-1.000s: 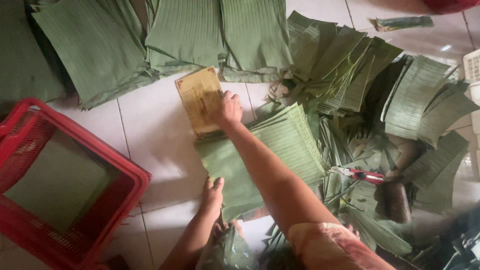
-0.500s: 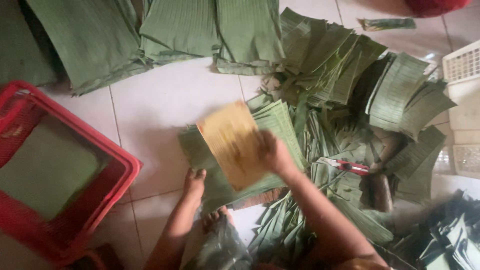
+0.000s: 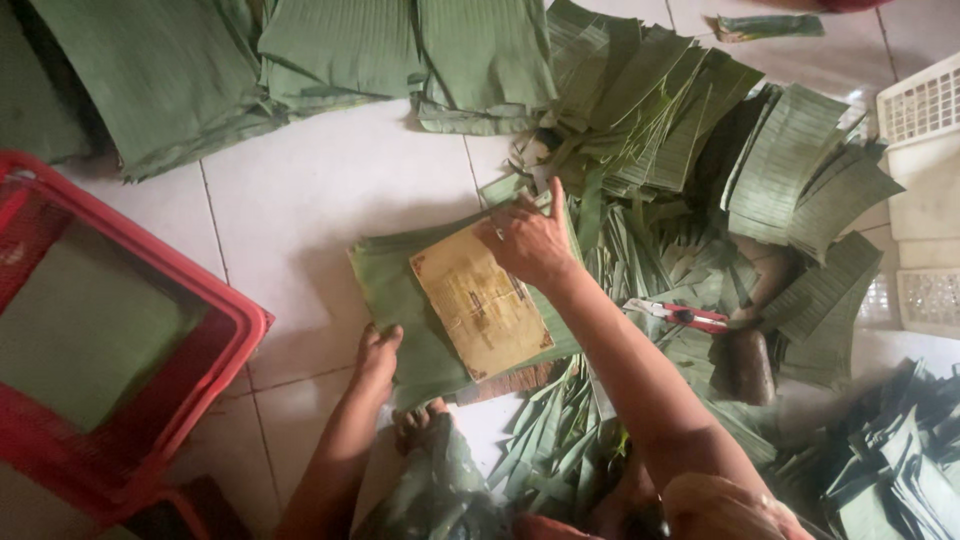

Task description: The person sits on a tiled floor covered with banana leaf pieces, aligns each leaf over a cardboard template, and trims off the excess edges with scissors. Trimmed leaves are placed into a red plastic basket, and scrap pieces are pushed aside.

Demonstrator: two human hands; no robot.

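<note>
Floor [image 3: 330, 200]: pale tiles, bearing everything listed below.

Crate [image 3: 120, 340]: red plastic, at the left, well apart from the work; a flat green sheet lies inside it.

Leaf stacks [image 3: 340, 50]: large cut green leaves in flat piles along the top edge; more fan out in overlapping bundles [image 3: 800, 170] at the upper right.

Trimmings [image 3: 560, 440]: narrow green strips heaped under and beside the right arm.

Leaf pile [image 3: 395, 300]: a squared stack of leaves at centre, the piece in hand. It lies flat on the floor, just in front of the person's foot.

Template [image 3: 480, 305]: a tan, worn rectangular board, set on top of the leaf pile, turned at a slant, its lower corner past the pile's edge.

Right hand [image 3: 530, 240]: palm down, fingers spread, pressing on the template's upper corner; not closed around anything.

Left hand [image 3: 378, 350]: flat on the lower left edge of the leaf pile, holding it down; fingers extended, nothing gripped.

Cutter [image 3: 680, 317]: red-handled, lying on the trimmings to the right of the right arm, untouched.

White baskets [image 3: 925, 110]: at the right edge.

Step, as judged: the template is being positioned on the pile as a guide for size. The next move seems to call for squaring the board to the leaf edges and keeping firm downward pressure so neither layer slips.
</note>
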